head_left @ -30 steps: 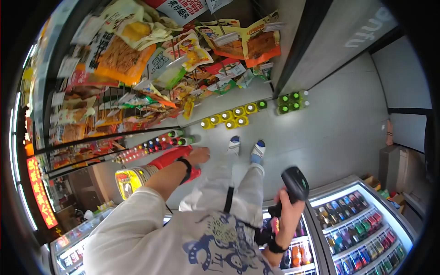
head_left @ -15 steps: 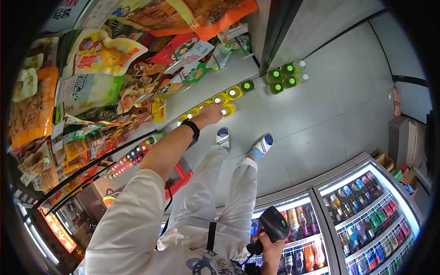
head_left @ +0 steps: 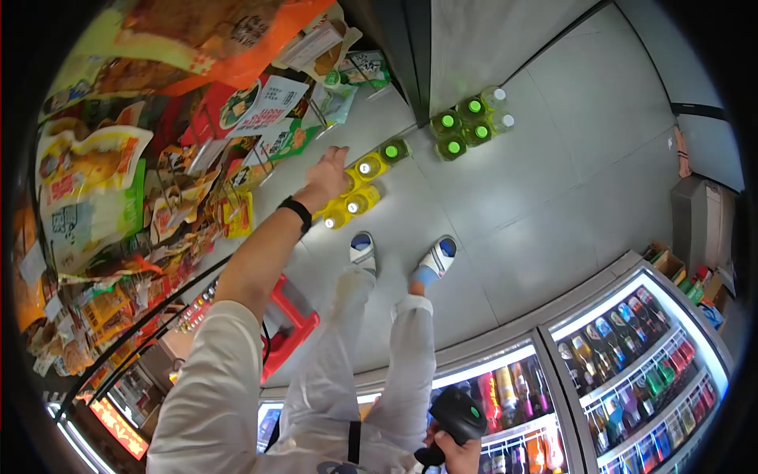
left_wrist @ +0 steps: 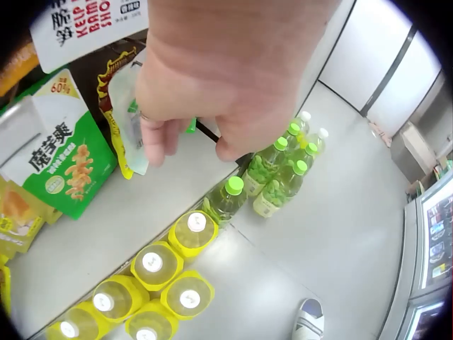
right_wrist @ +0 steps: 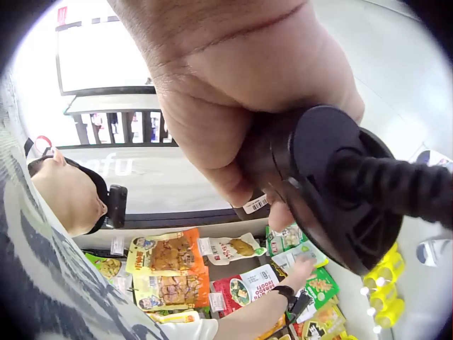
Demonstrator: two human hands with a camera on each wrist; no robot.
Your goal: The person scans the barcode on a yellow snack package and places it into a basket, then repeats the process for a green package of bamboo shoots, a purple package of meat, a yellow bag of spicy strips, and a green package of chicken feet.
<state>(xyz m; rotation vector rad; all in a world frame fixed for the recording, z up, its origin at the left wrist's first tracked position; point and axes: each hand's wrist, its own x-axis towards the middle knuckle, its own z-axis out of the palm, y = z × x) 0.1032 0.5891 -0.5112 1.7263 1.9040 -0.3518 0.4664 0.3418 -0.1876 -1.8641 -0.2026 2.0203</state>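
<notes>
My left hand [head_left: 325,172] reaches out low, beside the hanging snack packets and over the row of yellow-wrapped bottles [head_left: 359,201] on the floor. In the left wrist view its fingers [left_wrist: 159,138] point downward, loosely bent, and nothing shows in them. They overlap a pale packet with a yellow edge [left_wrist: 127,127]; a green and white packet [left_wrist: 71,149] hangs beside it. Down by my waist, my right hand [head_left: 464,457] grips a black barcode scanner [head_left: 458,415] by its handle. The right wrist view shows the scanner's black underside [right_wrist: 325,156] close up.
Green-capped bottles [head_left: 466,126] stand grouped on the floor by the shelf's end. A red basket [head_left: 288,328] is beside my leg. Lit drink coolers [head_left: 505,387] line the side behind me. Packet racks [head_left: 95,182] rise at the left.
My left hand has moved from beside the red basket, across the yellow bottles, towards the hanging packets. The view has come closer to the shelf. The right hand keeps its grip on the scanner, now lower.
</notes>
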